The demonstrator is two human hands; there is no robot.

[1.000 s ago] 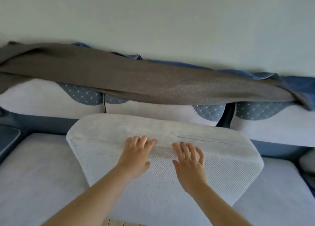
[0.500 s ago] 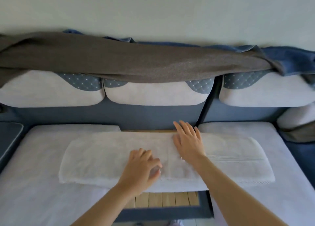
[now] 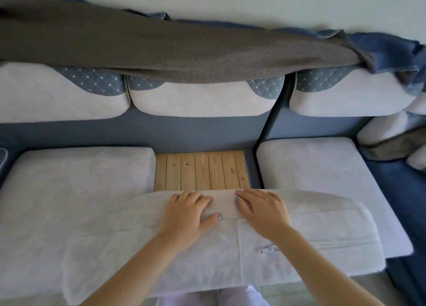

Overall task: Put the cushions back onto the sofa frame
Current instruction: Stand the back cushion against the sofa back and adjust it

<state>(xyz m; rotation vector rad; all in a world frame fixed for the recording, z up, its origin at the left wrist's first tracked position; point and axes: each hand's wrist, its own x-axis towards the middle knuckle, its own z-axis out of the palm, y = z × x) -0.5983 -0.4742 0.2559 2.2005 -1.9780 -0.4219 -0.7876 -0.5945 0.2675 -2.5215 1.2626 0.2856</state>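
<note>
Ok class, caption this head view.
Left hand and right hand rest on a white seat cushion beside exposed wooden slats.

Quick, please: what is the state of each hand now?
Left hand: open, resting flat on the white rectangular fabric seat cushion.
Right hand: open, flat on the same cushion.

— What is the sofa frame [image 3: 196, 132] carrying?
— The left seat cushion [image 3: 76, 179] and right seat cushion [image 3: 322, 167] are lying on it, with wooden slats [image 3: 200, 170] showing between them. A loose white cushion [image 3: 230, 259] is lying crosswise in front, overlapping both.
— And the backrest?
— A brown blanket [image 3: 161, 52] is hanging along it.
</note>
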